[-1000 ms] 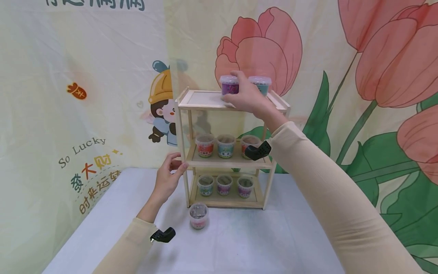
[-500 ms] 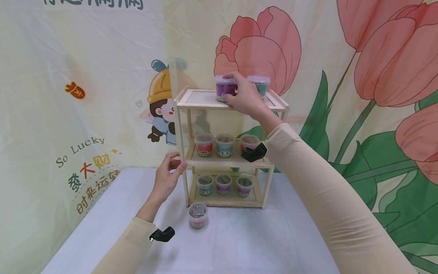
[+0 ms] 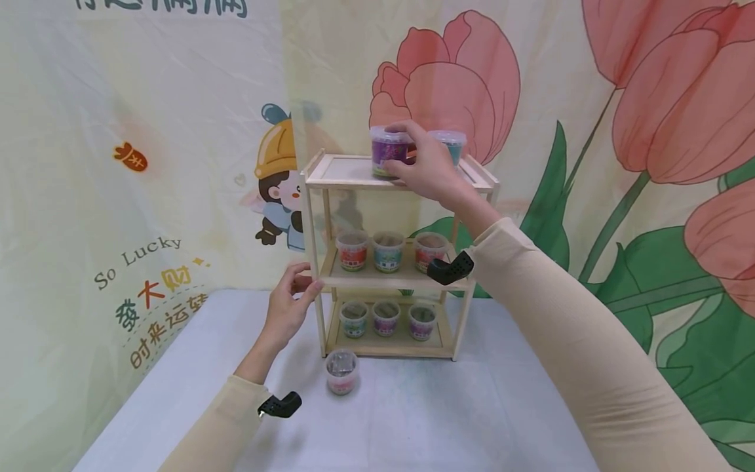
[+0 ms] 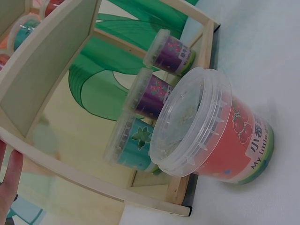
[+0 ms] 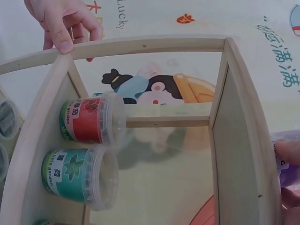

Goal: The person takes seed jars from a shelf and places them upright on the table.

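In the head view my right hand [image 3: 429, 164] grips a lidded purple plastic tub [image 3: 388, 152] from its right side, at the top tier of a small wooden shelf rack [image 3: 389, 283]. Whether the tub's base touches the board is hard to tell. A teal tub [image 3: 453, 144] stands behind that hand, partly hidden. My left hand [image 3: 289, 303] holds the rack's left post at the middle tier; the right wrist view shows its thumb on the front joint and the fingers [image 5: 86, 23] beyond the frame. Near the rack's left foot, a red tub [image 4: 225, 140] with a clear lid stands on the table.
On the middle tier sit a red tub [image 3: 352, 252], a teal tub [image 3: 388, 252] and another red tub [image 3: 429, 248]. The bottom tier bears a teal tub [image 3: 354, 320] and two purple ones. A white cloth covers the table [image 3: 448, 419]; a printed curtain [image 3: 200, 131] hangs behind.
The purple tub has shifted slightly left and toward the front of the top tier with my right hand, mostly in the first half second. My left hand stays on the post.
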Motion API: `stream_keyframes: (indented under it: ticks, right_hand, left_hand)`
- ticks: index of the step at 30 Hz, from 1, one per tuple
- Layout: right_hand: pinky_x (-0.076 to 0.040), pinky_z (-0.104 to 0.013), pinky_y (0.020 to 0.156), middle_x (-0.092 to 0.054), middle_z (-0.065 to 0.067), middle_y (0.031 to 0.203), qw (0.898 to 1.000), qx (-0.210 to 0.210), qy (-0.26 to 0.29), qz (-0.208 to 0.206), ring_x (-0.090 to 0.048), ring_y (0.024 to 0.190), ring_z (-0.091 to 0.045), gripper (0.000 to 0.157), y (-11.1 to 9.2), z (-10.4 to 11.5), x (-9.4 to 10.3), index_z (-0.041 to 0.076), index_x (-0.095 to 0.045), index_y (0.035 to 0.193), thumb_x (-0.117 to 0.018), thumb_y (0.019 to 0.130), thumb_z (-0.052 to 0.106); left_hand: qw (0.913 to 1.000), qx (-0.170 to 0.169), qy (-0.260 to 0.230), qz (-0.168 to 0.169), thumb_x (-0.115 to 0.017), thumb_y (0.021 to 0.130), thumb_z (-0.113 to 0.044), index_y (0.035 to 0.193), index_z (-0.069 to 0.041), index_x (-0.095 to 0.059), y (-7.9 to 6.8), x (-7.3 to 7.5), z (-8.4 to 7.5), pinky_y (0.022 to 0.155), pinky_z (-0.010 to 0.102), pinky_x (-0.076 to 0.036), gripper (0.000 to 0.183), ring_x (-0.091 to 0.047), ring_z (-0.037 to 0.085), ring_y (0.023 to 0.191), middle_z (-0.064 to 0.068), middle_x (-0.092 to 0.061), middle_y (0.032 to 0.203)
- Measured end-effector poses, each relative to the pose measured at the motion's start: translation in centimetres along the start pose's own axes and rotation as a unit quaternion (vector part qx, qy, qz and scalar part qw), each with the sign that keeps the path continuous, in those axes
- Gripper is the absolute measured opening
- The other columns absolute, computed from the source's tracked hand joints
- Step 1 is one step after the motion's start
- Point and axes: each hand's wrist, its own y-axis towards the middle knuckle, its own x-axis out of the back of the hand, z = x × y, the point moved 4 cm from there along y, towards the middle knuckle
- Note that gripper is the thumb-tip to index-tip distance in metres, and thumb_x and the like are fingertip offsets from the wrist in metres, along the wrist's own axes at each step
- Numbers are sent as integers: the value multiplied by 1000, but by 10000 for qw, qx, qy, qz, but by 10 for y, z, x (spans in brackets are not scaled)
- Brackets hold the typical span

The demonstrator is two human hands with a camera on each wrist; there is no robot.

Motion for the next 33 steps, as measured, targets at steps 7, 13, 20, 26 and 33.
stream_keyframes:
  ticks: [7, 13, 20, 26, 33]
  right_hand:
    - [-54, -41, 105, -57, -9, 148, 9998, 217, 23, -3, -60, 126, -26, 57, -21, 4, 12, 27, -46, 155, -70, 103, 23]
    - [-54, -45, 107, -53, -12, 150, 9994, 297, 69, -155, -63, 123, -30, 56, -43, 2, 23, 27, -47, 154, -70, 103, 23]
    - [-53, -46, 109, -48, -11, 151, 9974, 630, 140, -308, -67, 119, -32, 56, -66, 3, 31, 24, -48, 154, -71, 103, 17]
    - [-56, -51, 103, -53, -12, 148, 9939, 990, 292, -378, -68, 114, -35, 59, -87, 1, 29, 19, -49, 153, -73, 101, 9]
    - [-56, -52, 102, -55, -14, 145, 9911, 1229, 364, -364, -66, 118, -33, 57, -116, -13, 17, 12, -50, 153, -71, 101, 5]
  left_hand:
    - [10000, -23, 13, -5, -71, 104, -32, 144, -17, -55, 0, 0, -1, 85, 19, -54, 46, -63, 24, 110, 14, -65, 116]
    - [10000, 9, 56, 57, -71, 104, -33, 145, -18, -55, -1, -1, 0, 86, 19, -55, 47, -63, 25, 111, 14, -65, 117]
    - [10000, 37, 53, 15, -71, 104, -33, 145, -18, -55, -1, 2, 1, 87, 18, -54, 46, -63, 25, 111, 14, -66, 117]
    - [10000, 6, -1, -4, -72, 104, -32, 144, -17, -55, 0, 1, 0, 86, 18, -55, 46, -63, 23, 109, 14, -66, 117]
    - [10000, 35, -63, 16, -72, 104, -31, 144, -18, -55, 0, 0, -1, 84, 18, -55, 46, -63, 24, 108, 15, -66, 117]
